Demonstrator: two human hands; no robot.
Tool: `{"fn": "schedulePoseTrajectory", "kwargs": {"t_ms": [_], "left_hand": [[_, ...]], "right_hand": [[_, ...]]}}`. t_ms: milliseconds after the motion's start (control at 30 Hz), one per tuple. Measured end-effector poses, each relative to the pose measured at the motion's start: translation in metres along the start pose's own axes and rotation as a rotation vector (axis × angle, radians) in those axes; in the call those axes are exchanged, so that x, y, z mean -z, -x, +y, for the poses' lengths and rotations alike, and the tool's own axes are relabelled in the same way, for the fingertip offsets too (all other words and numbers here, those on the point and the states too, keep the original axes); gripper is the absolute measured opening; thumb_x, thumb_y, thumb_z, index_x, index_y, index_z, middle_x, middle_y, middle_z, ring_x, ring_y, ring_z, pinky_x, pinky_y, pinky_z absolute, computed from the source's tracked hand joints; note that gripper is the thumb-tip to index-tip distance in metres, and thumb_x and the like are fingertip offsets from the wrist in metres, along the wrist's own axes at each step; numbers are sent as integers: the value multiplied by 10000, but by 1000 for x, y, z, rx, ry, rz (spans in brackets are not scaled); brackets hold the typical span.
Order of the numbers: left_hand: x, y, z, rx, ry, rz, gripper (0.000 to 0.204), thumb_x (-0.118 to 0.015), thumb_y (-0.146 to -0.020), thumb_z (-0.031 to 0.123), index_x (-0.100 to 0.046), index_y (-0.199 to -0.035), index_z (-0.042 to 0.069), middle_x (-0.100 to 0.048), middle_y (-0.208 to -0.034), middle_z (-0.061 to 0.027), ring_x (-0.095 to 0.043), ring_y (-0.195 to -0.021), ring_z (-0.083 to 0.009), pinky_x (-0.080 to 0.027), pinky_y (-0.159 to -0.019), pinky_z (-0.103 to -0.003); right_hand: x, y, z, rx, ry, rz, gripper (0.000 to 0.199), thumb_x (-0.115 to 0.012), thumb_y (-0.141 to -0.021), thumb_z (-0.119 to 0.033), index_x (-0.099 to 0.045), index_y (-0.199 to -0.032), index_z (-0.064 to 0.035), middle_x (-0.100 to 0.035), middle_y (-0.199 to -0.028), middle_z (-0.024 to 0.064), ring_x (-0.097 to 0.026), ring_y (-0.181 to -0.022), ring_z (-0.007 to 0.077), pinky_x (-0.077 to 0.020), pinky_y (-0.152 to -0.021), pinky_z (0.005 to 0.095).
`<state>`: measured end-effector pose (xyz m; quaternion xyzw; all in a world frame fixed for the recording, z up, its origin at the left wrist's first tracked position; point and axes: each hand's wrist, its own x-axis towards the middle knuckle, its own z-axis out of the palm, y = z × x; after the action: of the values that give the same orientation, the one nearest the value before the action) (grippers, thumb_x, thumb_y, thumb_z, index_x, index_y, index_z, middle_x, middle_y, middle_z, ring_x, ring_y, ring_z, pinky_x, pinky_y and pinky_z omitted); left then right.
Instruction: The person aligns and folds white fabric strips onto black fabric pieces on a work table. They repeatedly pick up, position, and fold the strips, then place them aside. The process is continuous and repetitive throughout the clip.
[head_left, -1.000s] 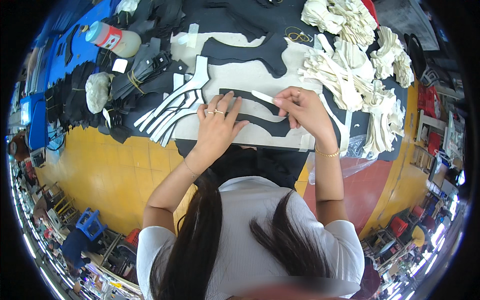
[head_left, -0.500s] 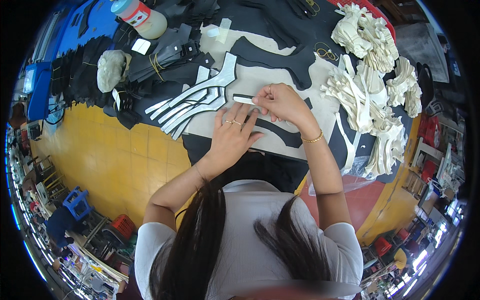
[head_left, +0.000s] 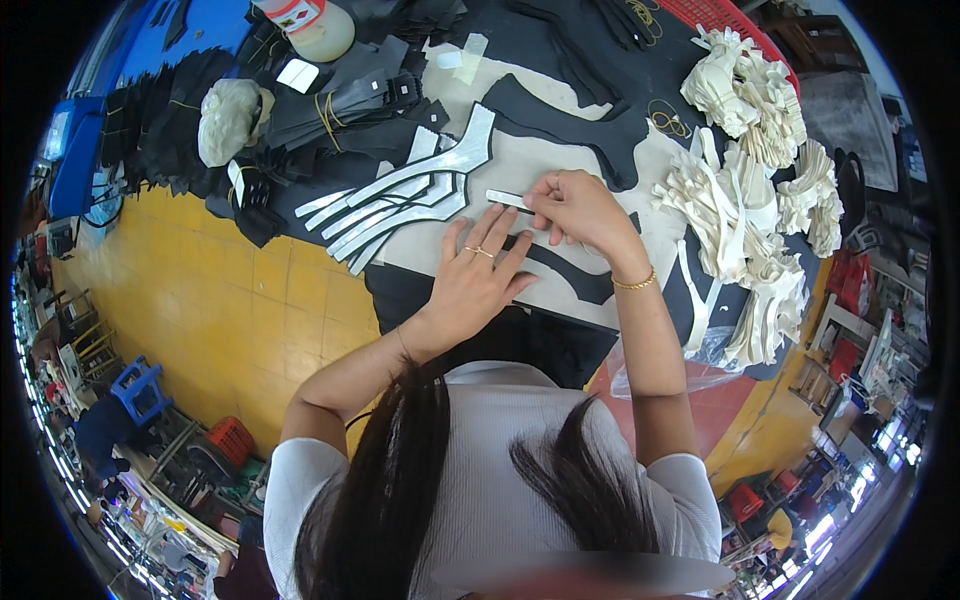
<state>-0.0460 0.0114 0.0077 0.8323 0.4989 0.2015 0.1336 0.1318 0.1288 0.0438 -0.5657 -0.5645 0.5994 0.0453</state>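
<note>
My right hand (head_left: 582, 214) pinches the right end of a narrow white strip (head_left: 505, 198) with a dark edge along it, thumb and forefinger together. My left hand (head_left: 472, 280) lies palm down with its fingers spread, and its fingertips are at the strip's lower edge. Under both hands is a pale beige sheet (head_left: 408, 246). A curved black piece (head_left: 565, 268) rests on it, partly hidden by my hands. Left of the strip, several white-faced, black-edged curved pieces (head_left: 440, 163) overlap in a fanned pile.
Bundles of cream strips (head_left: 745, 200) fill the right side, by a red basket (head_left: 735, 22). Black bundles (head_left: 345, 105), a crumpled pale plastic bag (head_left: 230, 120) and a bottle (head_left: 322, 32) stand at the left back. A larger black cut piece (head_left: 560, 120) lies beyond my hands.
The whole view has shifted slightly, so the table things sit a little further right. Both hands keep nearly the same places about the strip, and the right still pinches it.
</note>
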Motion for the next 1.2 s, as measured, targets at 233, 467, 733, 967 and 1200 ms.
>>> {"fn": "schedulePoseTrajectory", "kwargs": {"t_ms": [233,467,733,967,1200], "left_hand": [[3,1,-2,13,8,-5,479,-717,-885,374,-622,-1270,106,-491,-1432,-140,-413,-1384,-302,-267,-1097,-529],[5,1,-2,28,-18,-3,465,-718,-882,377,-628,-1261,123,-488,-1432,-121,-396,-1390,-295,-244,-1090,-517],[5,2,-2,42,-29,15,474,-724,-875,381,-618,-1262,129,-476,-1429,-118,-411,-1356,-298,-252,-1059,-512],[9,0,-3,70,-19,12,474,-728,-870,379,-601,-1253,130,-441,-1456,-134,-429,-1317,-314,-267,-1038,-507],[9,-6,-1,82,-88,-8,445,-734,-862,386,-610,-1181,102,-458,-1458,-136,-441,-1297,-312,-294,-1026,-509]], "right_hand": [[2,-4,3,-17,-36,-9,202,-665,-933,-206,-678,-884,-11,-671,-690,33,-605,-502,79,-410,-414,210],[5,-7,6,-14,-43,-32,199,-666,-909,-195,-680,-869,-2,-684,-690,47,-626,-517,94,-440,-433,217],[8,-8,7,-5,-40,-29,207,-653,-857,-187,-682,-838,17,-708,-700,77,-665,-546,123,-500,-473,237],[8,-8,8,12,-27,-33,196,-649,-869,-176,-680,-835,15,-709,-700,81,-668,-551,125,-507,-476,241],[8,-3,4,17,-26,-10,200,-658,-879,-181,-693,-854,15,-706,-694,77,-667,-546,124,-503,-478,241]]}}
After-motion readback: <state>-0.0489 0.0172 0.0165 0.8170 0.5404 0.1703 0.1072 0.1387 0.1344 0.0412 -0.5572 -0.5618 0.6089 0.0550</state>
